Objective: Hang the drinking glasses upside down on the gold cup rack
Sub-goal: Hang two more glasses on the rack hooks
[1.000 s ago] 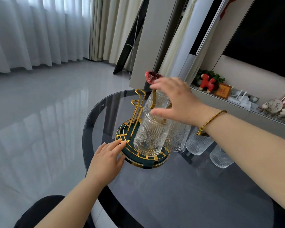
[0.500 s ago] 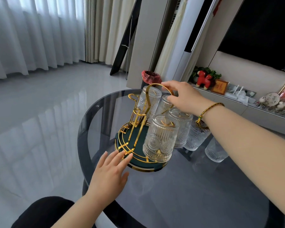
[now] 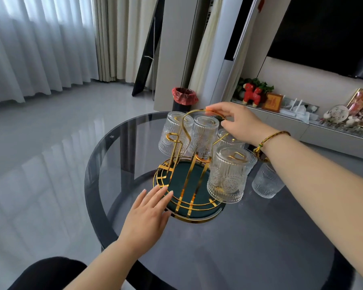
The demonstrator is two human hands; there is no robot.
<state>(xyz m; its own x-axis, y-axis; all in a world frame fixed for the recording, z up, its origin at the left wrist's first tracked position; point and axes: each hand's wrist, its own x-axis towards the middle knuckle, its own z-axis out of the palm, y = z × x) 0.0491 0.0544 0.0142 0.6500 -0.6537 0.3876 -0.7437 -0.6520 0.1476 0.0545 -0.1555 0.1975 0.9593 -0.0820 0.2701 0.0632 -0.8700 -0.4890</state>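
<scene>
glasses [image 3: 226,174] hang upside down on the gold cup rack [image 3: 189,181] at table centre. right hand [image 3: 237,122] has moved from the nearest glass to pinch the top handle at 12 o'clock; left hand [image 3: 149,212] stays flat, open, empty, at the base's 7 o'clock. one glass [image 3: 265,182] waits at 3 o'clock.

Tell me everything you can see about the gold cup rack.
The gold cup rack looks like shiny gold metal: a round dark green base ringed with gold wire, upright strips, hooked pegs and an arched top handle. It stands upright on the glass table. Four ribbed glasses hang inverted. The right hand pinches the handle; the left hand touches the base rim.
</scene>
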